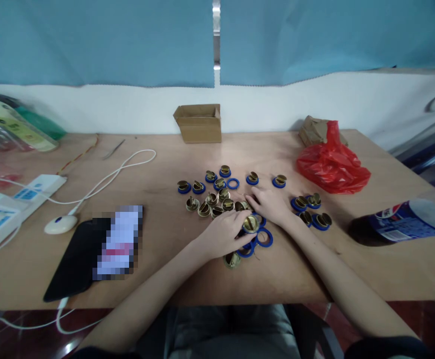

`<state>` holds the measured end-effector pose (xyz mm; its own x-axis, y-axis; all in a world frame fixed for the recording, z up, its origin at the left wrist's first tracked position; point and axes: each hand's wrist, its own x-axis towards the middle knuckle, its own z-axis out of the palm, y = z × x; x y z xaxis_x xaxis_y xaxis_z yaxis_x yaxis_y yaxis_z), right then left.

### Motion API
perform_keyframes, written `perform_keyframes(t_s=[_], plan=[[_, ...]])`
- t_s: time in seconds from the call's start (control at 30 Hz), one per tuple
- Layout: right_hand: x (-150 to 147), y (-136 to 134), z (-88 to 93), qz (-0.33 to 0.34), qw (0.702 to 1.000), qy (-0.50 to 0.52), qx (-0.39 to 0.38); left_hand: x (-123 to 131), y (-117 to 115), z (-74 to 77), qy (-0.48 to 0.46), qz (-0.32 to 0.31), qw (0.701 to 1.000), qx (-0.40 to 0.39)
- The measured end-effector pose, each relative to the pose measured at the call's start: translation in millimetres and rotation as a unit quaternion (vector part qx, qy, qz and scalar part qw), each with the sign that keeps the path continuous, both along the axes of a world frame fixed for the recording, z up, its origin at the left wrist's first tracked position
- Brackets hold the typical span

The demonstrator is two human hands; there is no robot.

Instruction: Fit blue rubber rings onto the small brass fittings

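Observation:
My left hand [224, 233] is closed round a round brass-coloured piece [250, 224] with a bar across its face. Just right of it, my right hand [269, 205] bends its fingers together over the pile; what they pinch, if anything, is too small to make out. Blue rings [265, 238] lie loose below the hands, partly covered by them. Several bare brass pieces [204, 209] are heaped left of my fingers, and one more [232, 259] sits below my left hand. Farther back, several brass pieces stand in blue rings [224, 171].
More ringed pieces [322, 221] are grouped at the right, beside a red plastic bag [333, 167] and a lying cola bottle [400, 222]. A small cardboard box [201, 124] stands by the wall. Phones [78, 262], a white cable [116, 172] and a power strip [41, 192] occupy the left.

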<state>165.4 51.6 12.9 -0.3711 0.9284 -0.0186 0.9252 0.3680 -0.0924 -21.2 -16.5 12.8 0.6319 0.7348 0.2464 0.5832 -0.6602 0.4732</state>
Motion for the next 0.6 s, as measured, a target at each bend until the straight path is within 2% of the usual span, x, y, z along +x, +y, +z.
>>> perform_keyframes(t_s=[0.6], plan=[[0.4,-0.4,0.3,0.002,1.000,0.003,-0.002,-0.1,0.2,-0.1,-0.004,-0.002,1.000,-0.005]])
